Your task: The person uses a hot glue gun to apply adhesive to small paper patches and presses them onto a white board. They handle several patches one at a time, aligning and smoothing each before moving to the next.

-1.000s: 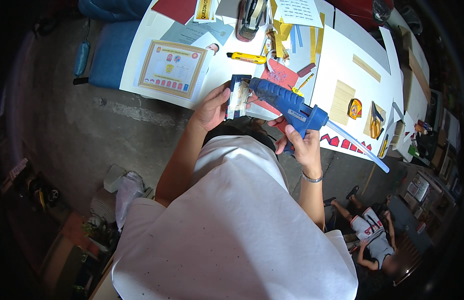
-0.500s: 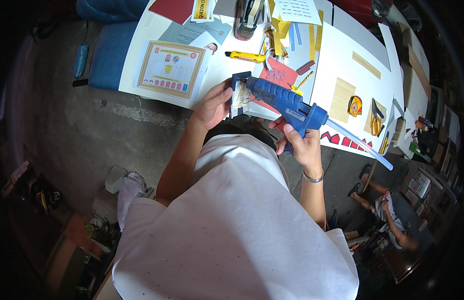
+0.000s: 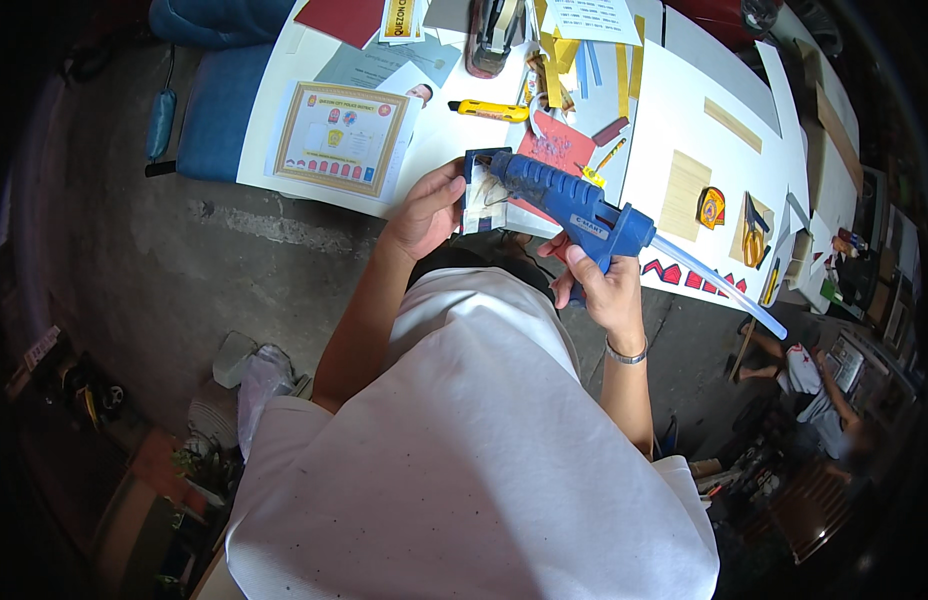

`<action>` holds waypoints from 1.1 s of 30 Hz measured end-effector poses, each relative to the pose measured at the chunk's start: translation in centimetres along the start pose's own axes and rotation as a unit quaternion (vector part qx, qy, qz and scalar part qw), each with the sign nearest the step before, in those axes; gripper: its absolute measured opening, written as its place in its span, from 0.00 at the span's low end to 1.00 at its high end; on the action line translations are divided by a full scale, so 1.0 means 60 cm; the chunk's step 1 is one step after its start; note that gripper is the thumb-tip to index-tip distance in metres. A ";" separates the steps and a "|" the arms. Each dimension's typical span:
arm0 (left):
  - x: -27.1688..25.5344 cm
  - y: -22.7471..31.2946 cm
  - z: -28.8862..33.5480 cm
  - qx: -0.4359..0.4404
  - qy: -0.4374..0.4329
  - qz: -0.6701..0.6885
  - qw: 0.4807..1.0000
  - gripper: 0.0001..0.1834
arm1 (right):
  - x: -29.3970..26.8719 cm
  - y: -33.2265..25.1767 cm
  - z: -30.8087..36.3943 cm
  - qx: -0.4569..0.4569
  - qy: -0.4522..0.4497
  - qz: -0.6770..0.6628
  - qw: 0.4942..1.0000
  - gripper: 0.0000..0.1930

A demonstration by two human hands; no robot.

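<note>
the two hands are apart, each clamped on something. the left hand [image 3: 429,215] pinches the left edge of a small dark-edged panel [image 3: 486,208], its pale, streaky face turned up, at the near edge of the white table [image 3: 424,150]. the right hand [image 3: 609,285] is wrapped around the handle of a blue glue gun [image 3: 574,212] — its nozzle lies over the far end of the panel, though i cannot tell whether the tip touches. a long translucent glue stick [image 3: 724,287] juts from the gun's back, toward the right.

beyond the hands lie a yellow cutter [image 3: 489,111] and a red sheet [image 3: 556,142]. a gold-framed certificate [image 3: 395,150] lies to the left; to the right are a red-and-yellow badge [image 3: 711,208] and scissors [image 3: 752,245] — near a row of red shapes [image 3: 692,284].
</note>
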State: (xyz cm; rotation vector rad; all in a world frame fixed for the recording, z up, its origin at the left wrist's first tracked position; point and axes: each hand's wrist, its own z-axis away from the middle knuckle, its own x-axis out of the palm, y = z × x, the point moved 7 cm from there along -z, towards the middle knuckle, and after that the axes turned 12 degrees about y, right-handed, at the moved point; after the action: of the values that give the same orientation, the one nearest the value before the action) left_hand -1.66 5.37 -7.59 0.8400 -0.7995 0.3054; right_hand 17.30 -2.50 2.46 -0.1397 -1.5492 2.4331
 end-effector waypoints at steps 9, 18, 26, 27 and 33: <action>0.019 -0.043 0.005 -0.080 0.008 0.231 0.970 0.38 | -0.010 0.009 0.008 0.026 0.013 0.005 1.000 0.18; 0.005 -0.053 0.003 -0.095 0.042 0.295 0.950 0.33 | -0.017 0.001 0.011 0.028 0.017 0.042 0.999 0.16; 0.026 -0.092 0.004 -0.135 0.014 0.362 0.922 0.32 | -0.031 -0.009 0.019 0.037 0.021 0.074 0.996 0.15; 0.028 -0.094 0.005 -0.141 0.014 0.369 0.919 0.33 | -0.034 -0.010 0.021 0.036 0.022 0.079 0.996 0.15; 0.033 -0.098 0.020 -0.125 0.003 0.387 0.914 0.35 | -0.045 -0.007 0.035 0.051 0.010 0.093 0.994 0.16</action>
State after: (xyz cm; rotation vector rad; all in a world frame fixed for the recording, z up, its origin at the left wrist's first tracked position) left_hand 2.22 0.54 -8.88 0.2440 -1.1203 0.8844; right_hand 19.53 -4.89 3.61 -0.3010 -1.4584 2.6385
